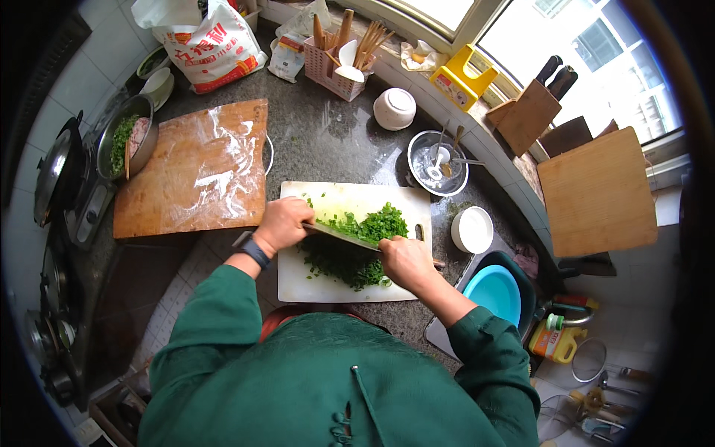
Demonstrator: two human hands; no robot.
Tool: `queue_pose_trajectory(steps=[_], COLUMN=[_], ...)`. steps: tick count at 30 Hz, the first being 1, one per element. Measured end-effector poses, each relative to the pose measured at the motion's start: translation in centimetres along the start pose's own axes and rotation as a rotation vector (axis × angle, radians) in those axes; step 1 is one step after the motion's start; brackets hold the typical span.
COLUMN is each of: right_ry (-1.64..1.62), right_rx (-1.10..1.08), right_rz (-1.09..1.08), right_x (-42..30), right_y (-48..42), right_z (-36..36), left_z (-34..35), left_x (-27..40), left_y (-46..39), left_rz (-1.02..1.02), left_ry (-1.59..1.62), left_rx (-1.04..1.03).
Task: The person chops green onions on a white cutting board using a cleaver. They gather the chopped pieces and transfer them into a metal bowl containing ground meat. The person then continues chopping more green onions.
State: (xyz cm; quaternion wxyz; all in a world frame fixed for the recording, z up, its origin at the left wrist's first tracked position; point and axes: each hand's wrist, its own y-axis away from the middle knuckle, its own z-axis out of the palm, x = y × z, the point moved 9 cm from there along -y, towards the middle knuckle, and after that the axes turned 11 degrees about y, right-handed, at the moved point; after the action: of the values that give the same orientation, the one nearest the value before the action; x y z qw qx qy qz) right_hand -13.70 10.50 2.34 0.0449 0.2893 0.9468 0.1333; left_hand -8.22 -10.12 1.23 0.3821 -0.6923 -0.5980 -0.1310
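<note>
A broad knife point(347, 237) spans the heap of chopped leafy greens point(385, 224), held in both hands. My right hand point(406, 258) grips its handle end, and a bit of the wooden handle shows past the fist. At the other end, my left hand point(286, 223) is closed on the blade's tip. Greens lie on both sides of the blade, with loose bits scattered around. Beneath them is a white cutting board point(296, 279) with a handle slot at its right side. The blade's cutting edge is hidden among the greens.
Left stands a floured wooden board point(190, 167), with a metal bowl point(146, 148) of greens and meat beyond. A steel bowl point(416, 177) with spoons and a white cup point(472, 229) sit right, near a blue basin point(494, 293) in the sink. Knife block point(523, 118) stands on the sill.
</note>
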Motion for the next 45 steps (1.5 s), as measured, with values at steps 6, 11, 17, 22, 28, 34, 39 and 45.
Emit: queue_pose_trajectory(steps=[6,11,17,22,28,34,39,45], right_ry=[-0.089,-0.174,-0.634,-0.688,-0.770,-0.726,-0.655,-0.506], right_rx=[0.127,0.244,0.052,0.271,0.341,0.361,0.318,0.266], right_rz=[0.097,0.091,0.271,0.520,0.817,0.970,0.994,0.863], right_x=[-0.4,-1.0,-1.1,-0.7,0.9,2.5,3.7,3.2], right_y=[2.3,3.0,7.4,9.7,14.1,16.6,16.0,13.7], right_z=[3.2,-0.4,0.8,0.6,3.6,4.6,6.0,6.2], left_z=[1.3,-0.1,0.2,2.6,2.0,2.1,4.0,5.0], left_x=[1.9,1.6,7.3,9.9,12.9,9.0,7.0,6.0], left_y=[-0.6,-1.7,-6.6,-10.5,-15.5,-14.6,-12.6,-10.7], left_rz=[0.085,0.128,0.478,0.610,0.598,0.460,0.303,0.191], left_ry=[-0.119,-0.018,-0.133,-0.177,-0.020,0.079,0.145,0.175], left_rx=[-0.144,-0.167,-0.291,-0.392,-0.309,-0.268,-0.376,-0.392])
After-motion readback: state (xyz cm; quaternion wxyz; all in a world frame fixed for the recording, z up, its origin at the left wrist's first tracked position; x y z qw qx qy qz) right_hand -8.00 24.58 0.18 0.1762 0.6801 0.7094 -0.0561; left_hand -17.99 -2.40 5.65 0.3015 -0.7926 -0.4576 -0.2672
